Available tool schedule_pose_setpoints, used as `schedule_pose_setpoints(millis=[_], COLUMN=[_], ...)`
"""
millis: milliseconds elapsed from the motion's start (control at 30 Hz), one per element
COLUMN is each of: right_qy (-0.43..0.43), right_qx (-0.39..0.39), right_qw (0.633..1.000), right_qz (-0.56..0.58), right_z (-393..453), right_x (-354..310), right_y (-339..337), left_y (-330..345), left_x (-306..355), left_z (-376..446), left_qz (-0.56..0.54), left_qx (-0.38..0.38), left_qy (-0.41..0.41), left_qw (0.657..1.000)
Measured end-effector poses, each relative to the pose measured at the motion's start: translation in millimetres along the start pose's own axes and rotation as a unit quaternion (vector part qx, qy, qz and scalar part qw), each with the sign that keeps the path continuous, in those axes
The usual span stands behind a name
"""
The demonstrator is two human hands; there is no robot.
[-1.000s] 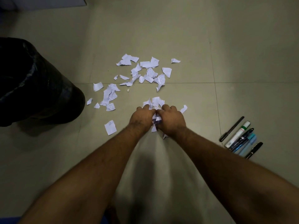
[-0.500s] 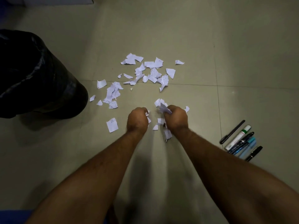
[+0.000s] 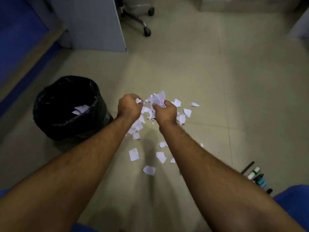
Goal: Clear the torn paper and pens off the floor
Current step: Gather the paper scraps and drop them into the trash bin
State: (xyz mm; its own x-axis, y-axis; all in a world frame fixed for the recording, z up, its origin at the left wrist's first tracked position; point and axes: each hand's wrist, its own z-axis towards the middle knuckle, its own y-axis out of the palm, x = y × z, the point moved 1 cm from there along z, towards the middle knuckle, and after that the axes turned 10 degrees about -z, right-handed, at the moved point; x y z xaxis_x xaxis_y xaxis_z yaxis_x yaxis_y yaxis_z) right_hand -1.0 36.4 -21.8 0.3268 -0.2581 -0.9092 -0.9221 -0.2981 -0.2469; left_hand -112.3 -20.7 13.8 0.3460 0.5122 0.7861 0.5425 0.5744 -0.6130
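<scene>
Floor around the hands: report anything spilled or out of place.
Torn paper scraps lie scattered over the tiled floor beneath both arms, though the bin stands beside them. Both the left hand and the right hand grip handfuls. Pens lie in a row at lower right.

- both forearms are bare from the wrist up to the bottom edge of the picture, with short dark hair on them.
- the left hand [image 3: 129, 106] and the right hand [image 3: 165, 112] are bare too; no glove, ring, watch or bracelet shows on the parts in view.
- blue cloth [image 3: 294, 200] shows at the lower right corner, beside the right arm; it looks like clothing, but which garment i cannot tell.
- smaller pieces of the same blue show at the bottom edge and the lower left edge.
</scene>
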Motion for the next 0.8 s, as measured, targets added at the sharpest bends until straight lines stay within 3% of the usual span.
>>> schedule_pose_setpoints(millis=[200,400,567,800], right_qy=[-0.039,-0.121,-0.165,-0.228], right_qx=[-0.051,-0.117,-0.166,-0.168], right_qw=[0.998,0.981,0.949,0.876], right_qz=[0.028,-0.093,-0.212,-0.39], right_z=[-17.6,-47.2,-58.8,-67.8], right_x=[-80.8,-120.6,-120.0,-126.9], right_y=[71.1,149.5,188.1,205.7], left_y=[-102.3,-186.5,-192.3,-184.6], left_x=[26.9,-22.1,-74.4,-66.4], left_z=[43.2,63.8,65.0,60.6], left_qz=[0.011,0.08,0.111,0.15], left_qx=[0.082,0.136,0.114,0.056], left_qy=[0.019,-0.062,-0.114,-0.128], left_qw=[0.996,0.986,0.981,0.979])
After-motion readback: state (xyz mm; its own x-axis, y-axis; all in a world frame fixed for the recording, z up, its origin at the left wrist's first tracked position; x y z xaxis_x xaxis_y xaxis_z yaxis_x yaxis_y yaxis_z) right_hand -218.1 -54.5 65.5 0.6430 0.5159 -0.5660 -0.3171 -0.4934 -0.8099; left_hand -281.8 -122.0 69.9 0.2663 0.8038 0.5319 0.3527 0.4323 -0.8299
